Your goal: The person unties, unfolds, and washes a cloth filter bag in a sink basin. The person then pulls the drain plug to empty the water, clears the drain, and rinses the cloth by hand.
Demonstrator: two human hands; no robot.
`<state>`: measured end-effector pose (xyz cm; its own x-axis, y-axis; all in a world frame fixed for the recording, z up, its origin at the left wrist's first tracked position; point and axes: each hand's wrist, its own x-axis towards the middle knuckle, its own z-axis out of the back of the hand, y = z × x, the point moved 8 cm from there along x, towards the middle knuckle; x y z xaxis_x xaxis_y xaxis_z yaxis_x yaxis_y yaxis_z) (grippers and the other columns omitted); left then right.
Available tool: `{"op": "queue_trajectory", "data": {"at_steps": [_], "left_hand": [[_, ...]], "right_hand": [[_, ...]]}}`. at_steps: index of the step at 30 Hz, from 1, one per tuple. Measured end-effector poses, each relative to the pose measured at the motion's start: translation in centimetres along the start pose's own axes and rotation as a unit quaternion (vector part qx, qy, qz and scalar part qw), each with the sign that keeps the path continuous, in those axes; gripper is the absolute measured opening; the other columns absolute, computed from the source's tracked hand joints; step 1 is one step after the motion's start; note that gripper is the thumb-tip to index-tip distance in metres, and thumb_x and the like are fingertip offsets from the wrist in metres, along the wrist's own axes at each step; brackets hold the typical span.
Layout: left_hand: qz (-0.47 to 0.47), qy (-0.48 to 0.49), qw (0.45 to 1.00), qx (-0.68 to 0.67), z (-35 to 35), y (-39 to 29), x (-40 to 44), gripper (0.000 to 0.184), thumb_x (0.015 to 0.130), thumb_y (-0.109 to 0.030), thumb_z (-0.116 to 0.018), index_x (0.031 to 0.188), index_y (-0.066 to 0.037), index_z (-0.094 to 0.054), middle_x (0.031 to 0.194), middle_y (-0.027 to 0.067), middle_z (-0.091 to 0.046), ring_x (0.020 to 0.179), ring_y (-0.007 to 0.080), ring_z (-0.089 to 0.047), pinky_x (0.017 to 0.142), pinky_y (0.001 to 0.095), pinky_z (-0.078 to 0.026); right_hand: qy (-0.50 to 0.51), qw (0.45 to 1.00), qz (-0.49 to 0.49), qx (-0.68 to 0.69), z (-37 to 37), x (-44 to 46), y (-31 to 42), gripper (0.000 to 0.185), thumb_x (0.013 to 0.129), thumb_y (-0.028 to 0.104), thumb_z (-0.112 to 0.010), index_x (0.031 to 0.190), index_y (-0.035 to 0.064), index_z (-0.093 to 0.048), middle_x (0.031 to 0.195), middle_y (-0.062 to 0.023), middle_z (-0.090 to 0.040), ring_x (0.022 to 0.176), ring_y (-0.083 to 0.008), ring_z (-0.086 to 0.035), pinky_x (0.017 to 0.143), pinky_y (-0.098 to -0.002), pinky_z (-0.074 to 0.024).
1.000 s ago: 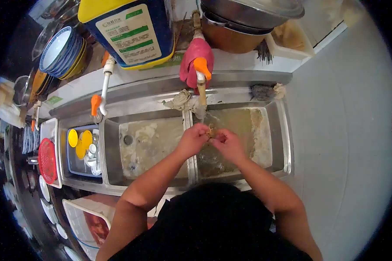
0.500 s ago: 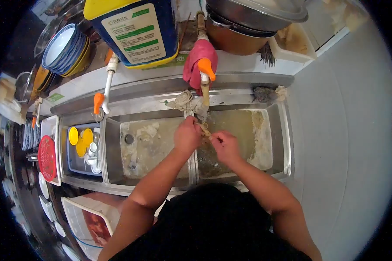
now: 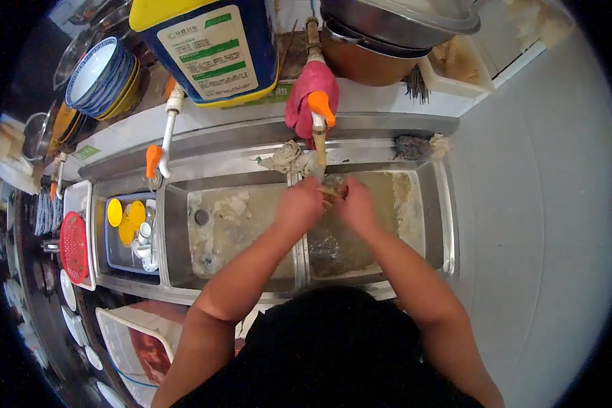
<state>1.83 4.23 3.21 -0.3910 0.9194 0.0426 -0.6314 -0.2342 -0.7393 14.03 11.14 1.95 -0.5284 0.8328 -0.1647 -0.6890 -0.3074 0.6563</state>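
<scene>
Under the running tap (image 3: pixel 320 149), my left hand (image 3: pixel 302 205) and my right hand (image 3: pixel 355 204) are close together over the right sink basin (image 3: pixel 367 241). Between my closed fingers is a small tan, strip-like piece (image 3: pixel 330 194); its kind I cannot make out. Fingers and motion blur hide much of it. Murky water stands in the basin below, with splashes under my hands. A crumpled grey-white rag (image 3: pixel 287 158) lies on the sink ledge just behind my left hand.
The left basin (image 3: pixel 251 255) holds cloudy water and pale scraps. Farther left, a grey tub (image 3: pixel 122 262) contains yellow and white cups, beside a red colander (image 3: pixel 74 246). A big blue jug (image 3: pixel 214 61) and a metal pot (image 3: pixel 374 58) stand behind. A dark scrubber (image 3: pixel 412 147) sits back right.
Both hands have moved slightly away from me, up into the stream from the tap, with the tan piece between them. My right hand has come nearer to my left.
</scene>
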Motion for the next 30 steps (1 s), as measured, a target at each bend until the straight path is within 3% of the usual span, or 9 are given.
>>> {"op": "queue_trajectory", "data": {"at_steps": [2,9,15,16,17,18,22,27,30], "left_hand": [[0.007,-0.007,0.980,0.201,1.3,1.0,0.3,0.013,0.077,-0.016,-0.057,0.084,-0.005,-0.055,0.079,0.0162,-0.061,0.070,0.0370,-0.060,0.062,0.0459,-0.049],[-0.076,-0.074,0.964,0.246,2.1,3.5,0.3,0.017,0.076,-0.015,-0.059,0.089,-0.005,-0.053,0.077,0.0162,-0.060,0.069,0.0371,-0.059,0.060,0.0455,-0.049],[0.159,-0.067,0.984,-0.031,-0.3,6.0,0.8,0.009,0.078,-0.009,-0.052,0.083,-0.003,-0.055,0.082,0.0171,-0.060,0.073,0.0348,-0.062,0.065,0.0376,-0.051],[0.281,-0.035,0.902,-0.326,-3.8,9.0,0.2,0.009,0.077,-0.008,-0.051,0.083,-0.003,-0.056,0.082,0.0149,-0.060,0.072,0.0319,-0.062,0.064,0.0369,-0.051],[0.373,0.001,0.721,-0.585,-7.9,10.4,-0.5,0.008,0.077,-0.007,-0.051,0.082,-0.002,-0.056,0.081,0.0128,-0.060,0.071,0.0290,-0.062,0.064,0.0362,-0.051],[0.374,0.000,0.720,-0.585,-9.6,12.2,-0.8,0.008,0.077,-0.007,-0.051,0.082,-0.002,-0.056,0.081,0.0128,-0.060,0.071,0.0290,-0.062,0.064,0.0362,-0.051],[0.102,0.100,0.949,-0.280,-10.8,11.1,-0.6,0.010,0.075,-0.009,-0.053,0.081,-0.002,-0.056,0.080,0.0123,-0.062,0.068,0.0247,-0.062,0.064,0.0351,-0.051],[0.056,0.171,0.984,0.008,-7.3,5.5,-1.5,0.025,0.071,-0.020,-0.062,0.087,-0.001,-0.060,0.074,0.0137,-0.064,0.067,0.0288,-0.062,0.064,0.0379,-0.049],[0.162,0.215,0.962,-0.044,-7.7,7.2,-2.1,0.027,0.074,-0.022,-0.061,0.091,-0.001,-0.061,0.077,0.0145,-0.064,0.067,0.0292,-0.063,0.062,0.0398,-0.049]], "right_hand": [[-0.012,0.999,-0.012,-0.027,0.4,0.7,-2.2,0.022,0.072,0.012,-0.065,0.087,0.0032,-0.051,0.082,-0.0166,-0.059,0.080,-0.0363,-0.058,0.070,-0.0443,-0.0466],[0.100,0.988,0.018,-0.120,0.5,-1.0,-3.1,0.020,0.074,0.016,-0.062,0.089,0.0044,-0.055,0.086,-0.0170,-0.061,0.082,-0.0371,-0.059,0.072,-0.0465,-0.0479],[0.127,0.978,-0.030,-0.163,-1.6,-2.5,-2.9,0.019,0.073,0.013,-0.060,0.090,0.0076,-0.059,0.087,-0.0139,-0.064,0.081,-0.0344,-0.061,0.070,-0.0425,-0.0486],[0.159,0.974,-0.050,-0.151,-2.6,-2.9,-3.5,0.020,0.072,0.014,-0.061,0.091,0.0073,-0.059,0.088,-0.0141,-0.064,0.082,-0.0347,-0.061,0.070,-0.0424,-0.0485],[0.193,0.969,-0.069,-0.139,-3.6,-3.3,-4.3,0.021,0.072,0.015,-0.062,0.091,0.0070,-0.059,0.088,-0.0142,-0.064,0.083,-0.0350,-0.061,0.070,-0.0424,-0.0483],[0.194,0.969,-0.069,-0.139,-4.5,-3.6,-5.6,0.021,0.072,0.015,-0.062,0.091,0.0070,-0.059,0.088,-0.0142,-0.064,0.083,-0.0350,-0.061,0.070,-0.0424,-0.0483],[0.148,0.982,-0.078,-0.090,-3.4,-3.2,-10.4,0.022,0.071,0.016,-0.063,0.090,0.0058,-0.059,0.087,-0.0150,-0.064,0.081,-0.0321,-0.062,0.069,-0.0402,-0.0485],[0.089,0.985,-0.087,-0.119,0.5,-1.7,-8.7,0.018,0.073,0.014,-0.061,0.089,0.0057,-0.061,0.089,-0.0170,-0.063,0.079,-0.0276,-0.063,0.063,-0.0379,-0.0493],[0.111,0.989,-0.088,-0.046,-1.2,-0.9,-8.4,0.020,0.079,0.011,-0.056,0.097,0.0050,-0.060,0.097,-0.0176,-0.062,0.081,-0.0270,-0.063,0.064,-0.0378,-0.0507]]}}
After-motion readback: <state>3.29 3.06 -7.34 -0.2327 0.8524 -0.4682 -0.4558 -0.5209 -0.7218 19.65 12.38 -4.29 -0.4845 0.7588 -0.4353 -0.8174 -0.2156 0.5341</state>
